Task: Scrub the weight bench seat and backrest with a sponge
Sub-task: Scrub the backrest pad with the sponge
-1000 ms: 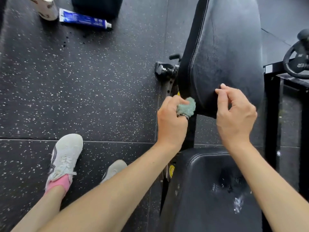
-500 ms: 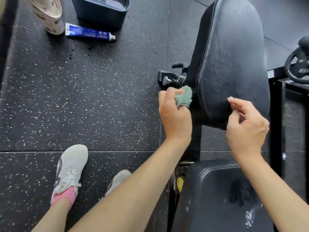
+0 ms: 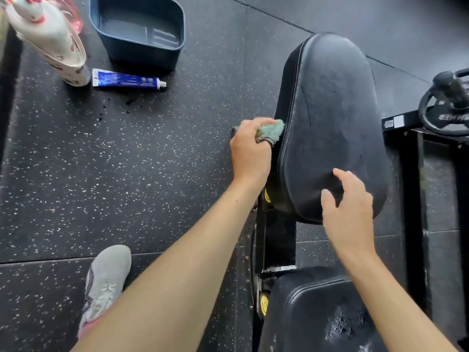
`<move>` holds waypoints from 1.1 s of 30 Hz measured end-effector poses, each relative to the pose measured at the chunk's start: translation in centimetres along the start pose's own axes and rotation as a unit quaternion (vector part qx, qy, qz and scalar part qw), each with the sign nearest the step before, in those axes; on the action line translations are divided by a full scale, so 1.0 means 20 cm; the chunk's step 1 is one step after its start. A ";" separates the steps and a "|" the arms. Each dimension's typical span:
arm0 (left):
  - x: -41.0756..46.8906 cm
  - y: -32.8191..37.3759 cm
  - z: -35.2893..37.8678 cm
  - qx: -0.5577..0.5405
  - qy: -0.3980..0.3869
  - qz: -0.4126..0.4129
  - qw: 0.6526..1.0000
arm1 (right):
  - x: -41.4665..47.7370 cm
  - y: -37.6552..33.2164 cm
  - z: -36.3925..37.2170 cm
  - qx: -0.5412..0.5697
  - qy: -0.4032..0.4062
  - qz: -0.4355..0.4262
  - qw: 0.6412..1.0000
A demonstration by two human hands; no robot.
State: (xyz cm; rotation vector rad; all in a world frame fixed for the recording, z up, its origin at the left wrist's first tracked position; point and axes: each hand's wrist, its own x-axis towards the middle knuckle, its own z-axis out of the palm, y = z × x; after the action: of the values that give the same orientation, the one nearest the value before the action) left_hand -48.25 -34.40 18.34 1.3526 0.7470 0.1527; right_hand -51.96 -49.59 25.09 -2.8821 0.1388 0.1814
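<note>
The black padded backrest (image 3: 330, 118) of the weight bench stretches away from me, and the black seat (image 3: 312, 313), worn and wet in patches, lies at the bottom. My left hand (image 3: 250, 151) grips a pale green sponge (image 3: 270, 132) and presses it against the backrest's left side edge. Fingers spread and holding nothing, my right hand (image 3: 347, 209) rests at the backrest's near end.
On the speckled rubber floor at the upper left stand a dark blue tub (image 3: 138, 34), a blue tube (image 3: 127, 80) and a white bottle (image 3: 50, 39). A weight plate on a black rack (image 3: 444, 110) is at the right. My grey shoe (image 3: 106, 283) is at lower left.
My left hand has slid the sponge farther along the backrest's left edge, away from me. My right hand has opened from a pinch and shifted toward the near end. The view has tilted up.
</note>
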 end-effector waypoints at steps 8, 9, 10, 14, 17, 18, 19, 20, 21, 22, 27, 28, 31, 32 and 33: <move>-0.29 -0.03 -0.17 0.030 -0.063 -0.030 0.997 | 0.00 0.03 -0.05 -0.013 0.004 0.031 0.999; -0.32 -0.02 -0.21 0.051 -0.087 0.001 0.995 | -0.02 0.03 -0.04 0.000 0.004 0.034 0.999; -0.34 0.01 -0.22 0.079 -0.102 0.041 0.991 | -0.04 0.02 -0.04 0.011 0.002 0.037 0.999; -0.24 0.13 -0.06 0.178 -0.110 0.210 0.955 | -0.16 0.00 -0.01 0.010 -0.017 0.047 0.999; -0.23 0.13 0.11 0.263 -0.187 0.302 0.897 | -0.25 0.00 0.00 0.047 -0.014 0.072 0.996; -0.27 0.10 0.13 0.296 -0.208 0.326 0.873 | -0.26 0.01 0.00 0.065 0.000 0.088 0.994; -0.33 0.06 0.13 0.324 -0.232 0.350 0.848 | -0.26 0.02 -0.01 0.084 0.025 0.108 0.990; -0.38 0.03 0.10 0.342 -0.267 0.377 0.818 | -0.26 0.03 -0.02 0.104 0.054 0.132 0.984; -0.44 -0.01 0.06 0.351 -0.306 0.403 0.788 | -0.26 0.05 -0.04 0.125 0.074 0.164 0.976; -0.49 -0.04 0.00 0.353 -0.339 0.421 0.764 | -0.25 0.07 -0.05 0.152 0.081 0.205 0.963; -0.46 0.03 -0.14 0.310 -0.279 0.361 0.834 | -0.18 0.15 -0.11 0.369 0.069 0.384 0.844; -0.40 0.07 -0.09 0.310 -0.228 0.340 0.858 | -0.17 0.17 -0.12 0.415 0.069 0.405 0.812; -0.33 0.12 0.14 0.357 -0.150 0.294 0.874 | -0.13 0.22 -0.16 0.542 0.071 0.465 0.696; -0.36 0.10 0.18 0.380 -0.165 0.303 0.858 | -0.11 0.25 -0.18 0.563 0.070 0.479 0.670; -0.41 0.06 0.21 0.398 -0.201 0.323 0.835 | -0.10 0.27 -0.19 0.568 0.070 0.487 0.660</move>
State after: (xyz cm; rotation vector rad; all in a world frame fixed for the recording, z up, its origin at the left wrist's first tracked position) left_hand -51.83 -41.76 22.90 2.3189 -0.0798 0.0789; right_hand -54.13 -55.56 27.74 -1.2988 1.2850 0.0131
